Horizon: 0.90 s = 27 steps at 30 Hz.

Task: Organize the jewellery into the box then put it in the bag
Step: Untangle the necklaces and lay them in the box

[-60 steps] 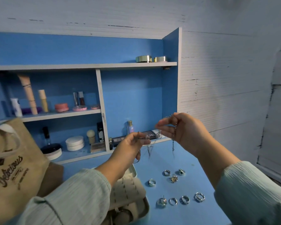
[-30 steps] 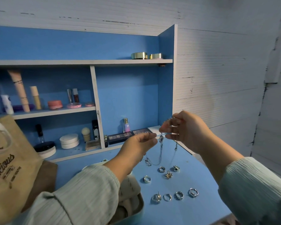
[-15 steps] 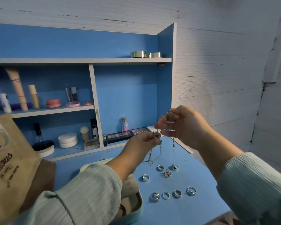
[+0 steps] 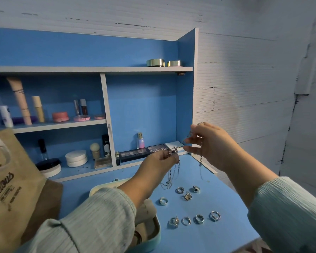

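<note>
Two hands are raised above the blue bench [image 4: 217, 240], both pinching thin silver chain necklaces [image 4: 172, 172]. Left hand [image 4: 160, 164] grips a round dark-stoned pendant [image 4: 173, 151] btwn thumb and fingers, w/ chains dangling below it. Right hand [image 4: 211, 145], at 3 o'clock from the left and slightly higher, pinches more chain, one strand hanging from it twd the bench.

Below the hands, eight silver rings [image 4: 187, 207] lie loose on the bench: three near the chain ends, one at 9 o'clock of those, and a row of four nearer the person. At 9 o'clock of the rings sits the open light-blue jewellery box w/ beige padded lining [image 4: 151, 232], partly hidden by the left sleeve. Farther at 9 o'clock stands the tan canvas tote bag w/ brown lettering [image 4: 9, 187]. At 12 o'clock, the blue-and-white shelf unit [image 4: 106, 114] holds cosmetics, incl. a "MATTE" eyeshadow palette [image 4: 158, 148].
</note>
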Each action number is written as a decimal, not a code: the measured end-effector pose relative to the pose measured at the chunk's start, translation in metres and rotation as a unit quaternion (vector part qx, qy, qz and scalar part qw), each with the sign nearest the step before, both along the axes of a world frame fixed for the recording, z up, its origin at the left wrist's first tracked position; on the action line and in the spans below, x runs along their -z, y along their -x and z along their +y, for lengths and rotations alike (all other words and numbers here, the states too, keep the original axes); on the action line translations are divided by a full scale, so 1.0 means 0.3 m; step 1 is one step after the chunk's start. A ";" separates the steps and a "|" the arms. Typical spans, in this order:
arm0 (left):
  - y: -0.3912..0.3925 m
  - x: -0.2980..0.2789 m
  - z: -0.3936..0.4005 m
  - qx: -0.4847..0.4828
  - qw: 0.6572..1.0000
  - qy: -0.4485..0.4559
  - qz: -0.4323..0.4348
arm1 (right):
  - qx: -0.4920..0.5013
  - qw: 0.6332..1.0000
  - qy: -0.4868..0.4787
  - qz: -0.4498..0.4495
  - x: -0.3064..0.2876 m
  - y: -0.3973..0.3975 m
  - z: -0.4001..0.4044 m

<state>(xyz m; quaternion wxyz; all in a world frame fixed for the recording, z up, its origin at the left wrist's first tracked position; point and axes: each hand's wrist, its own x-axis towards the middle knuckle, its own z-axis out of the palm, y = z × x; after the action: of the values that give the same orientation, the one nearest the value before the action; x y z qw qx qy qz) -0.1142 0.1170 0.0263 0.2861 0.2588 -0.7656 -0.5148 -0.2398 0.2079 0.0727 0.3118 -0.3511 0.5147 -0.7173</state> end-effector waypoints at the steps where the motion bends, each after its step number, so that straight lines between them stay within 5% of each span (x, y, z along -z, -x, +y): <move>1: 0.000 0.001 -0.002 0.001 1.000 -0.001 0.004 | 0.016 1.000 -0.007 0.010 0.002 0.001 -0.002; 17: -0.009 -0.003 0.002 0.019 0.999 -0.012 0.030 | 0.057 0.989 -0.042 0.129 -0.015 0.002 -0.006; 27: -0.009 -0.020 0.016 0.025 0.997 -0.045 0.059 | 0.066 0.953 -0.080 0.284 0.000 0.011 -0.004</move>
<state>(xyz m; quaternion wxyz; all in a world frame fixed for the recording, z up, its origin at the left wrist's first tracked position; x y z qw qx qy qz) -0.1115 0.1217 0.0322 0.3060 0.2209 -0.7294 -0.5705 -0.2430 0.2067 0.0728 0.1315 -0.4796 0.6601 -0.5631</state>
